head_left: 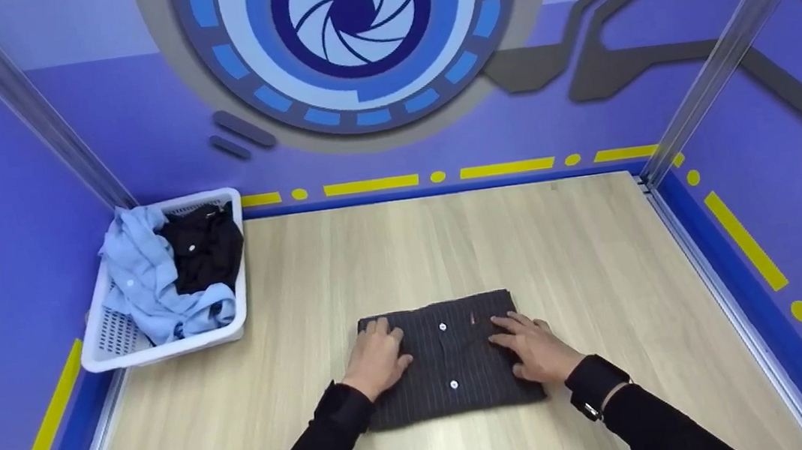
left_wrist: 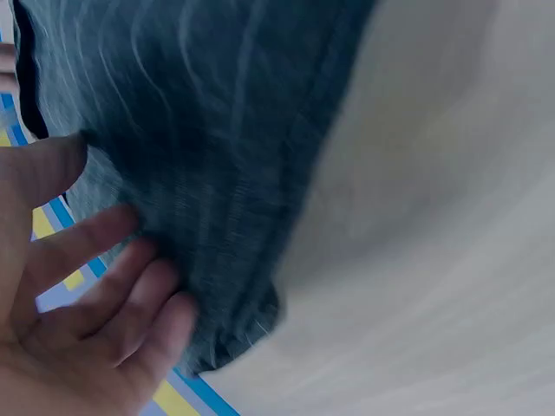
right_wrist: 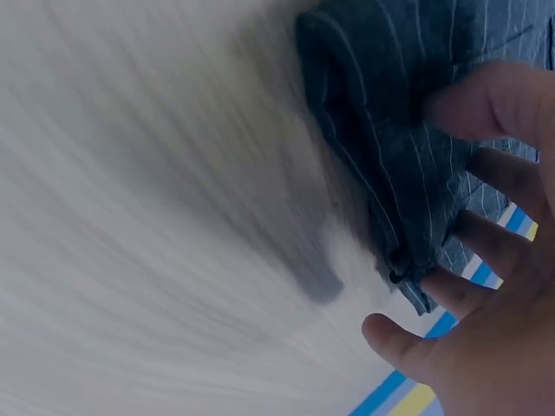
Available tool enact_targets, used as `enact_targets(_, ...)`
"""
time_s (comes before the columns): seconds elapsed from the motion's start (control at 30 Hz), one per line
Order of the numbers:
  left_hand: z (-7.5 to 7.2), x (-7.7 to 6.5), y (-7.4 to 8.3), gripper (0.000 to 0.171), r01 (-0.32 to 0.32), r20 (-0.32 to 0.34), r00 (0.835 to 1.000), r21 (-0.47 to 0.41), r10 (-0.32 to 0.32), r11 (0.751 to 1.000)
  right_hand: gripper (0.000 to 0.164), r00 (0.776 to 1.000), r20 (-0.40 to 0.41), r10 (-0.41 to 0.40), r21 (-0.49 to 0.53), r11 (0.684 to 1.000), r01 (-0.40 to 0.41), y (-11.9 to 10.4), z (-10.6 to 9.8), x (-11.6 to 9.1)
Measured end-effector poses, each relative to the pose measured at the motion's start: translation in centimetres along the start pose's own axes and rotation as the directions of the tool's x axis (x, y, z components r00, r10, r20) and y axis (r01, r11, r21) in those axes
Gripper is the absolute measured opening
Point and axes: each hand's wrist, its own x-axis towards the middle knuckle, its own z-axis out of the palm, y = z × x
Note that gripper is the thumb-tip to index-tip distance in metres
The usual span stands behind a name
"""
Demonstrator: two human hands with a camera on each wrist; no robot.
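Note:
A dark pinstriped shirt (head_left: 454, 358), folded into a rectangle with two white buttons showing, lies flat on the wooden table (head_left: 419, 253). My left hand (head_left: 377, 360) rests on its left side, fingertips near the far left corner. In the left wrist view the fingers (left_wrist: 139, 303) lie relaxed against the striped cloth. My right hand (head_left: 536, 349) touches the shirt's right side with spread fingers. Seen from the right wrist, the thumb and several fingers press on the fabric near its folded edge, while the little finger (right_wrist: 395, 342) reaches past it.
A white plastic basket (head_left: 159, 352) stands at the back left of the table. Inside it are a light blue garment (head_left: 141, 262) and a black garment (head_left: 211, 250). Blue-purple panels with metal posts enclose the table at the back and sides.

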Motion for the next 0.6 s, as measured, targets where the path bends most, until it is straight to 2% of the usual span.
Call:
enact_targets(0.1,-0.2,0.6,-0.5,0.055,0.006,0.014,1.0,-0.01,-0.006,1.0,0.048,0.997,-0.073,0.012,0.023,1.0,-0.01,0.0,-0.5,0.5)
enact_targets(0.23,0.0,1.2,-0.8,0.068,-0.026,0.079,0.997,0.021,0.025,0.999,0.06,0.992,-0.123,0.024,0.036,0.999,-0.02,0.2,-0.9,1.8)
enact_targets(0.33,0.4,1.6,-0.9,0.075,-0.058,0.143,0.989,0.06,0.049,0.997,0.076,0.997,-0.071,0.03,0.025,0.999,-0.028,0.5,-0.9,2.8)
enact_targets(0.43,0.9,2.0,-1.0,0.078,-0.06,0.19,0.981,0.069,0.046,0.996,0.084,0.999,0.007,0.053,0.026,0.998,-0.053,0.8,-0.7,3.5)
enact_targets(0.6,1.3,2.5,-1.4,0.08,-0.044,0.209,0.977,0.049,0.033,0.998,0.087,0.986,0.112,0.126,0.068,0.989,-0.134,1.0,-0.7,4.2)
